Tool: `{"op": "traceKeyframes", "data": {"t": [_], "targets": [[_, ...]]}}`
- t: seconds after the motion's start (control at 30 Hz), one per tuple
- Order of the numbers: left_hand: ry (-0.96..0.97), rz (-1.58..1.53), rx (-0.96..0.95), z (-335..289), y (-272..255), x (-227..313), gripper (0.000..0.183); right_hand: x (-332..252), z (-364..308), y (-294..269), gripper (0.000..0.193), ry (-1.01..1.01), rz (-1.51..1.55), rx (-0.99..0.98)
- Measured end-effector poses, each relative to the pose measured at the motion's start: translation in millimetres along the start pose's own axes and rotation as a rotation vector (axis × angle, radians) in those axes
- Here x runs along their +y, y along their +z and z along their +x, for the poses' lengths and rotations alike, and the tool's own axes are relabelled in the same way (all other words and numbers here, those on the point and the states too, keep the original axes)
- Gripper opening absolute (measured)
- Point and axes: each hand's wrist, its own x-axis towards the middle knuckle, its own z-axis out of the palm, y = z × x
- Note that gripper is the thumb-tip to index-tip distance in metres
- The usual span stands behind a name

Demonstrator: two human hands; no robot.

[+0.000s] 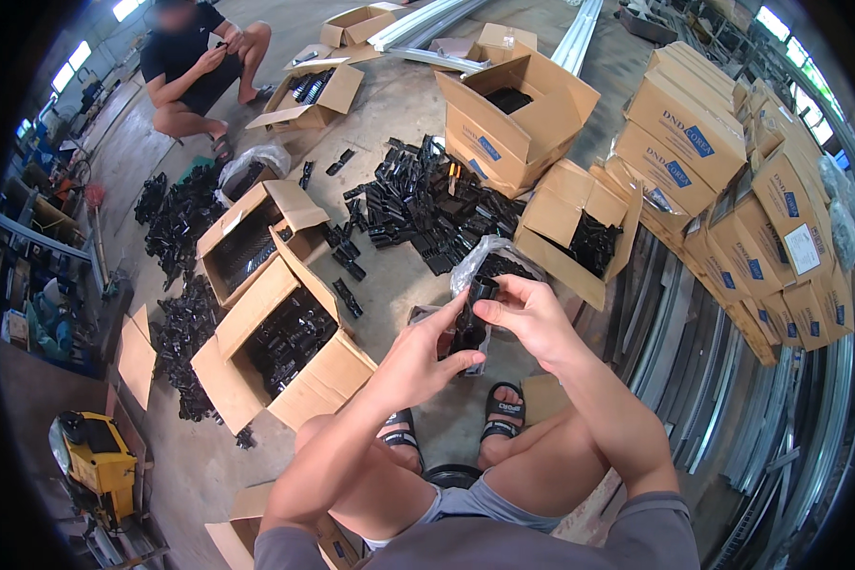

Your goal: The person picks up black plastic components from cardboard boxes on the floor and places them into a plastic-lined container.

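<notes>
Between my two hands is a glossy black part [472,323], shaped like a short bracket or clip; its exact kind is hard to make out. My left hand [426,353] curls around its left side, with the thumb at its lower end. Fingers and thumb of my right hand [527,318] pinch its upper right. Clear plastic wrap [489,258] stands just beyond my fingers, around a container mostly hidden by the hands. A large heap of similar black parts [427,204] lies on the floor farther ahead.
Open cardboard boxes of black parts stand left [294,342] and right [579,228]. A taller open box [513,123] is ahead. Stacked closed cartons [684,133] sit on a pallet above long metal profiles [674,332]. Another person [195,71] squats at far left. A yellow machine [100,461] stands lower left.
</notes>
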Motion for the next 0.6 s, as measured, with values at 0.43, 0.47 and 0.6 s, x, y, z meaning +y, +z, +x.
{"op": "traceKeyframes", "data": {"t": [0.43, 0.47, 0.6], "targets": [[-0.192, 0.075, -0.084, 12.9, -16.6, -16.8, 0.088, 20.1, 31.8, -9.9, 0.035, 0.114, -0.137, -0.075], [-0.190, -0.010, -0.077, 12.6, -17.3, -16.8, 0.090, 21.5, 36.0, -12.4, 0.037, 0.115, -0.122, -0.099], [-0.214, -0.249, -0.038, 6.6, -28.5, -4.2, 0.100, 29.9, 63.8, -47.7, 0.043, 0.099, -0.168, -0.135]]}}
